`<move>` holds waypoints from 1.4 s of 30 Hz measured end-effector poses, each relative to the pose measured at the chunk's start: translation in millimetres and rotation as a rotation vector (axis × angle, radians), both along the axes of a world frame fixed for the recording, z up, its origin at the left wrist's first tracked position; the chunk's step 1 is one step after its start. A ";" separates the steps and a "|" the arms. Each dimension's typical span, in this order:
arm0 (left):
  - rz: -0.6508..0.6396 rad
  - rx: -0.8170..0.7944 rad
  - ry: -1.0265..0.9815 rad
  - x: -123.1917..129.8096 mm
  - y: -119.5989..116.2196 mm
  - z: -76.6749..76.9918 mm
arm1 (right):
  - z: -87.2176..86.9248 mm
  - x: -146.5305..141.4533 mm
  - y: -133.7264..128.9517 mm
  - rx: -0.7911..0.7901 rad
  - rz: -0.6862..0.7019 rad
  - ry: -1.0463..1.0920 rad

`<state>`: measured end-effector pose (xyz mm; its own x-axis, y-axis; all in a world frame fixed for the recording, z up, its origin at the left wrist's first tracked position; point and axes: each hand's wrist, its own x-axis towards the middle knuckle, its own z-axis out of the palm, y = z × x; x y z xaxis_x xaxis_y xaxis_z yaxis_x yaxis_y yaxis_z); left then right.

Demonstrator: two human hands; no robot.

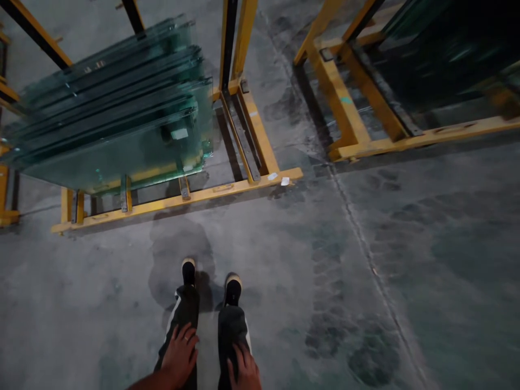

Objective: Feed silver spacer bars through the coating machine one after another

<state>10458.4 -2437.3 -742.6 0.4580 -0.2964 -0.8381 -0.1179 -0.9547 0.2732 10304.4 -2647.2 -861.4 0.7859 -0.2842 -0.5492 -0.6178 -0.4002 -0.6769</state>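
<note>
My left hand (181, 353) hangs low in front of my left trouser leg (187, 304), fingers loosely spread and holding nothing; a ring shows on one finger. Over my right trouser leg (232, 331) is my right hand (245, 368), its fingers apart and nothing in them. Whether either hand touches the cloth I cannot tell. Ahead of my shoes, several glass sheets (122, 146) lean in a stack on a yellow metal rack (162, 205). A small white label (179, 134) is stuck on the front sheet. Both hands are well apart from the glass.
At the upper right stands a second yellow rack (337, 100) bearing dark glass (450, 59). Part of another yellow frame (8, 216) shows at the left edge. Grey concrete floor (284, 260) with a long seam (368, 254) and tyre marks lies around my feet.
</note>
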 end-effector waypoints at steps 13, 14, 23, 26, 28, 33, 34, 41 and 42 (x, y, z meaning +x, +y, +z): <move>0.009 0.006 -0.006 3.5 -1.2 0.2 | 4.5 7.0 -2.2 -0.080 0.174 0.015; 0.006 0.005 -0.004 3.5 -0.7 0.1 | 4.2 6.6 -1.7 -0.086 0.182 0.019; -0.043 -0.027 0.002 12.0 -1.9 8.6 | 2.5 0.2 1.7 -0.166 0.218 -0.052; -0.059 -0.019 0.003 16.8 -4.9 13.9 | 3.1 0.1 2.0 -0.191 0.224 -0.088; -0.061 -0.015 -0.001 18.5 -6.5 15.6 | 4.2 0.8 2.4 -0.203 0.227 -0.093; -0.055 -0.003 0.001 19.7 -6.1 13.5 | 6.3 2.8 3.9 -0.234 0.240 -0.088; -0.050 -0.003 0.000 19.5 -5.4 12.7 | 6.2 3.0 4.2 -0.236 0.247 -0.086; -0.047 -0.028 -0.024 16.8 0.3 7.9 | 2.8 3.8 6.3 -0.237 0.268 -0.082; -0.051 -0.031 -0.032 16.6 1.0 7.6 | 2.8 4.4 6.5 -0.233 0.267 -0.075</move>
<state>10475.0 -2436.3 -735.0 0.4679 -0.3457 -0.8133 -0.1748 -0.9383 0.2983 10308.8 -2640.6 -858.6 0.8851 -0.1745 -0.4315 -0.4227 -0.6896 -0.5881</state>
